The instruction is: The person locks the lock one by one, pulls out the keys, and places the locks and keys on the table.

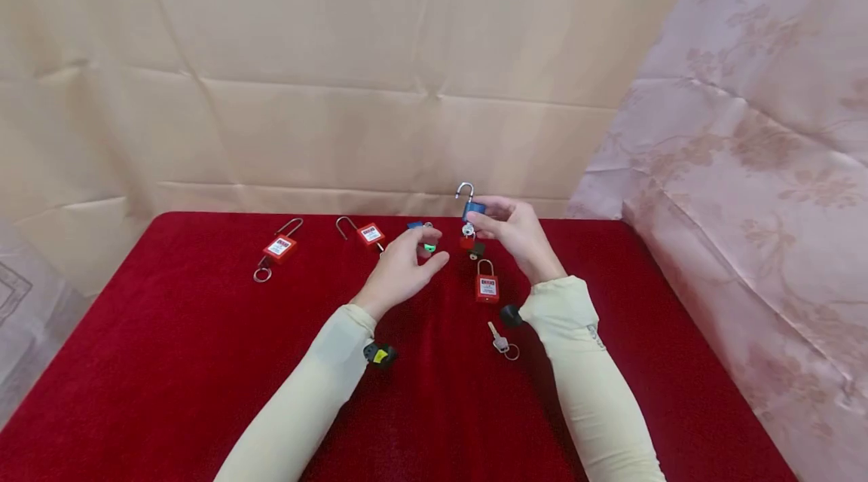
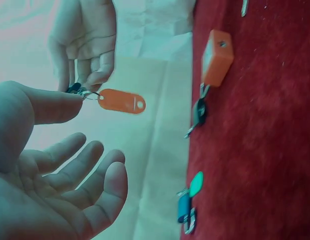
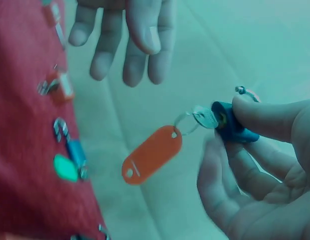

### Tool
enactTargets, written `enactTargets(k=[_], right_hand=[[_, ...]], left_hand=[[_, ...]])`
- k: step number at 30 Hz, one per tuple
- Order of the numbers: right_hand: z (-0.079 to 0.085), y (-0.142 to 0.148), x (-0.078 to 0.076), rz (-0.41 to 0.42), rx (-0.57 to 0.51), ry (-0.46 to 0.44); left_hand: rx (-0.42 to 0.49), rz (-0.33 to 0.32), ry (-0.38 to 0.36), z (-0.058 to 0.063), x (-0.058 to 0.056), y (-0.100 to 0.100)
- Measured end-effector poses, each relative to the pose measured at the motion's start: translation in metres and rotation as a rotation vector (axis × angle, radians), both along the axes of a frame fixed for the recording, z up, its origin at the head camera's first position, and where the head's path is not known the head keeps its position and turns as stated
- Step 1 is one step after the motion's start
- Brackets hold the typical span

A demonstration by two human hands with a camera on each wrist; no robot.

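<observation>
My right hand (image 1: 518,233) pinches a small blue padlock (image 3: 230,125) between thumb and fingers, raised above the far part of the table. Its shackle (image 1: 465,188) stands swung open at the top. A silver key (image 3: 205,116) sits at the bottom of the lock body, and an orange-red tag (image 3: 152,155) dangles from its ring. To the left, my left hand (image 1: 403,267) holds nothing; its fingers are spread and loosely bent in the left wrist view. Its thumb (image 2: 54,107) overlaps the key end there. Beyond that hand lies another blue padlock (image 3: 76,152) with a green tag (image 3: 65,167), partly hidden in the head view.
Two red padlocks (image 1: 280,247) with raised shackles lie on the left of the red cloth (image 1: 169,361). Below the right hand are another red padlock (image 1: 487,288), a small dark object (image 1: 477,250) and a loose key (image 1: 500,343) with a ring. Beige cloth (image 1: 339,90) hangs behind.
</observation>
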State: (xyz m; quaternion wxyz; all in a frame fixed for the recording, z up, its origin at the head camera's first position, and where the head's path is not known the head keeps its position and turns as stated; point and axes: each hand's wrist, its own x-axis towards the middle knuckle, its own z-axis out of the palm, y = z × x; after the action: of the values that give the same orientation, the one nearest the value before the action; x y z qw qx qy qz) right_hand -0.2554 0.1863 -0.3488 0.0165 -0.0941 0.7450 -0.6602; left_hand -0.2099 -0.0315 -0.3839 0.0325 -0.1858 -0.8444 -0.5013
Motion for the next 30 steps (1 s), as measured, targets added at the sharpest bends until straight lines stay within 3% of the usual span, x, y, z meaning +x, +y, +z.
enactTargets(k=[9, 21, 30], right_hand=[[-0.006, -0.01, 0.016, -0.009, -0.013, -0.031], [-0.02, -0.021, 0.019, 0.039, 0.041, -0.078], [-0.023, -0.033, 0.015, 0.103, 0.032, -0.09]], left_hand=[[0.003, 0.013, -0.027, 0.0, 0.012, -0.011], [0.005, 0.007, -0.02, -0.011, 0.013, -0.007], [-0.119, 0.082, 0.083, -0.012, 0.012, -0.006]])
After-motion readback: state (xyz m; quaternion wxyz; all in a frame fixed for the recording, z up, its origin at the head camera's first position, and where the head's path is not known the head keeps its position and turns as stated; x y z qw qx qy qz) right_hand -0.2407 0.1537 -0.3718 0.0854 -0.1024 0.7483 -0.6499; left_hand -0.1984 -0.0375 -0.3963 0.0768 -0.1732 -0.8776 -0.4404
